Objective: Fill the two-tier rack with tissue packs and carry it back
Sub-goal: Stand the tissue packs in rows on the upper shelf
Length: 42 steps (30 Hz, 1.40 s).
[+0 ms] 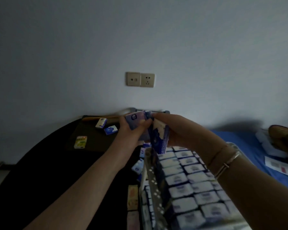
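The two-tier rack stands at the lower middle, its top tier packed with rows of blue-and-white tissue packs. Above the rack's far end, my left hand grips a blue tissue pack. My right hand, with a bracelet on its wrist, holds another blue-and-white pack upright, close against the first. The two hands touch at the packs. The rack's lower tier is mostly hidden.
Two loose tissue packs and a green-and-yellow pack lie on a dark table at left. More packs sit beside the rack. A blue surface lies right. Wall sockets are ahead.
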Each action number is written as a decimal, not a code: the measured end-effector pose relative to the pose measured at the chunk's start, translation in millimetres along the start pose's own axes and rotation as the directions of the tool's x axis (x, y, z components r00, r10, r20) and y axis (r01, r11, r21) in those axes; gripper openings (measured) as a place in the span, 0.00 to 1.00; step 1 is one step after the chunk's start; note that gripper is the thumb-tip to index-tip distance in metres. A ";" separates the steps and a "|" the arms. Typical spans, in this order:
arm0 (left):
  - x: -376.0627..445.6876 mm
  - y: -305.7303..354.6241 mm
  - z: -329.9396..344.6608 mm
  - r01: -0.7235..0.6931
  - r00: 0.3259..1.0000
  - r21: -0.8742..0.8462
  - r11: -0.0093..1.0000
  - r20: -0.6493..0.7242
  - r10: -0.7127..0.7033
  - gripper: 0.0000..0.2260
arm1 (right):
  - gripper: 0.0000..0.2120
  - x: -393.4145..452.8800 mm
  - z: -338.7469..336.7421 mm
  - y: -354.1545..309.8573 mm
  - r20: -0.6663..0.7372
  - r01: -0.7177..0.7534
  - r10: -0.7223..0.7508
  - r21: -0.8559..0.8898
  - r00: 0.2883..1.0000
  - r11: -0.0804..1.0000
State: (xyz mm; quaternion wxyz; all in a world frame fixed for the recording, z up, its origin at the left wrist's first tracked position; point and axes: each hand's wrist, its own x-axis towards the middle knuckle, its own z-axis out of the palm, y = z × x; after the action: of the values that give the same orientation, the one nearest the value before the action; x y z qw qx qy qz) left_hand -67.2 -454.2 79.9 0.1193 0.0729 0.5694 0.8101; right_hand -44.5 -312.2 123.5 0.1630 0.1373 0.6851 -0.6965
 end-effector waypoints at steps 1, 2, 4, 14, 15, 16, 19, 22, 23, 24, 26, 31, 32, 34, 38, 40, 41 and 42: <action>-3.7 1.2 10.6 0.008 1.000 -0.006 1.000 -0.020 -0.008 0.19 | 0.18 -11.3 -7.9 1.0 0.004 0.013 -0.013 -0.006 1.000 1.000; -7.3 1.4 20.9 0.018 0.999 -0.004 1.000 -0.046 -0.018 0.21 | 0.18 -20.6 -15.2 2.0 0.002 0.025 -0.025 0.000 1.000 1.000; -13.7 -1.9 38.2 0.042 0.997 -0.016 0.999 -0.066 -0.043 0.23 | 0.18 -36.5 -31.2 6.2 -0.038 0.072 -0.071 0.027 0.997 0.997; -50.3 -23.9 110.9 -0.204 0.955 0.527 0.825 0.293 0.049 0.33 | 0.22 -74.7 -92.3 29.7 -0.265 0.222 -0.182 0.130 0.947 0.966; -51.7 -23.8 115.3 -0.252 0.948 0.564 0.786 0.306 0.084 0.35 | 0.25 -75.6 -96.2 30.5 -0.269 0.243 -0.201 0.134 0.942 0.961; -52.3 -24.7 119.3 -0.283 0.939 0.585 0.760 0.331 0.094 0.38 | 0.26 -77.5 -99.7 31.1 -0.284 0.259 -0.216 0.123 0.934 0.958; -58.8 -28.3 134.5 -0.359 0.899 0.624 0.694 0.430 0.079 0.40 | 0.20 -87.9 -106.7 33.0 -0.386 0.278 -0.244 0.035 0.890 0.960; -59.7 -36.8 146.5 -0.387 0.879 0.614 0.688 0.470 0.075 0.39 | 0.18 -97.1 -115.8 36.5 -0.486 0.262 -0.253 -0.051 0.836 0.964; -59.4 -39.5 149.0 -0.388 0.875 0.600 0.700 0.479 0.075 0.39 | 0.20 -101.8 -119.0 36.6 -0.494 0.255 -0.262 -0.083 0.829 0.963; -58.0 -42.6 150.5 -0.391 0.872 0.590 0.707 0.483 0.079 0.39 | 0.21 -107.5 -121.4 36.4 -0.478 0.244 -0.274 -0.124 0.834 0.962; -55.7 -47.8 154.4 -0.397 0.880 0.599 0.695 0.463 0.103 0.38 | 0.20 -118.3 -125.8 38.6 -0.376 0.209 -0.297 -0.257 0.878 0.944; -50.8 -59.3 165.6 -0.397 0.846 0.658 0.640 0.532 -0.022 0.55 | 0.19 -130.6 -146.9 50.7 -0.136 0.241 -0.282 -0.258 0.950 0.936; -49.4 -61.3 165.2 -0.394 0.828 0.677 0.621 0.555 -0.080 0.57 | 0.18 -130.5 -153.1 53.0 -0.123 0.231 -0.278 -0.304 0.953 0.924; -45.3 -58.9 161.2 -0.400 0.826 0.728 0.556 0.549 -0.124 0.53 | 0.16 -125.4 -165.0 57.4 -0.160 0.201 -0.291 -0.423 0.943 0.884; -23.9 -58.3 138.1 -0.434 0.893 0.882 0.186 0.448 -0.039 0.33 | 0.20 -107.8 -184.7 65.3 -0.246 0.190 -0.358 -0.518 0.901 0.834; -19.4 -67.4 124.9 -0.391 0.915 0.917 -0.082 0.378 -0.143 0.32 | 0.21 -99.7 -192.3 65.9 -0.221 0.214 -0.395 -0.563 0.892 0.798; -19.5 -73.2 120.3 -0.386 0.918 0.910 -0.153 0.363 -0.161 0.31 | 0.23 -95.5 -196.9 66.6 -0.203 0.226 -0.418 -0.597 0.886 0.770; -21.4 -78.1 117.5 -0.389 0.919 0.902 -0.188 0.363 -0.156 0.31 | 0.24 -91.8 -200.5 67.4 -0.177 0.230 -0.431 -0.637 0.885 0.735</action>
State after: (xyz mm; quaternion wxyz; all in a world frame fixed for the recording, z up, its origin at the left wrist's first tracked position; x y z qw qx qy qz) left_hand -8.3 -328.5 47.0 0.0416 0.3342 0.9398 0.0583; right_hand 60.5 -108.9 95.6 -0.0409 0.0615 0.8996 -0.4303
